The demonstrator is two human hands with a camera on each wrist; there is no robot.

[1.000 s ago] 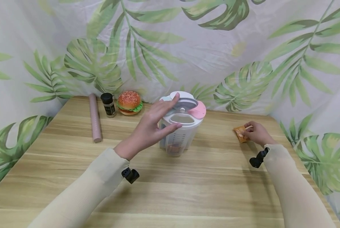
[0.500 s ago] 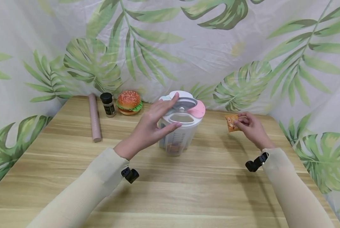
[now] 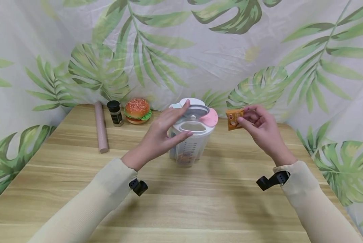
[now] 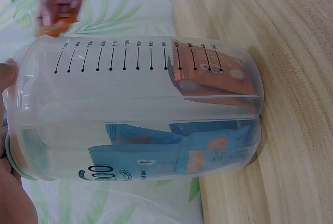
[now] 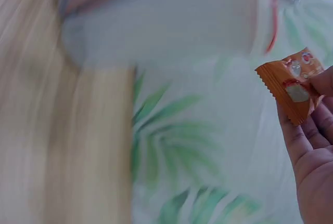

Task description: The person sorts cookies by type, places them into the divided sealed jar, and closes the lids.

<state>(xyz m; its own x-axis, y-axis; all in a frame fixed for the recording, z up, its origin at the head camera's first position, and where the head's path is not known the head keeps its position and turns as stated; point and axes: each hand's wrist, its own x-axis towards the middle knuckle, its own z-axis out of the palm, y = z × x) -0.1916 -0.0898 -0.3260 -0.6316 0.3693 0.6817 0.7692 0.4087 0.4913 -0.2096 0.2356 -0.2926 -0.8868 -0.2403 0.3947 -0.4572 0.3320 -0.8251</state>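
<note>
A clear, divided storage canister (image 3: 191, 148) stands upright on the wooden table, its white flap (image 3: 196, 109) raised over one opening. My left hand (image 3: 158, 133) rests at the lid, fingers and thumb extended, index finger at the raised flap and thumb near the opening's front rim. In the left wrist view, orange-brown packets (image 4: 216, 73) and blue packets (image 4: 151, 154) lie in separate compartments. Between thumb and fingers, my right hand (image 3: 264, 131) pinches a small orange snack packet (image 3: 234, 119), held up to the right of the canister. The packet's serrated edge shows in the right wrist view.
Left of the canister, along the back, are a toy hamburger (image 3: 137, 110), a black-capped seasoning jar (image 3: 115, 113) and a pink roll (image 3: 101, 128). Leaf-printed cloth (image 3: 157, 44) hangs behind the wooden table (image 3: 181, 202).
My right hand has lifted the orange packet off the table at the right and carried it left and up toward the canister. The left hand, flap and canister stay in place.
</note>
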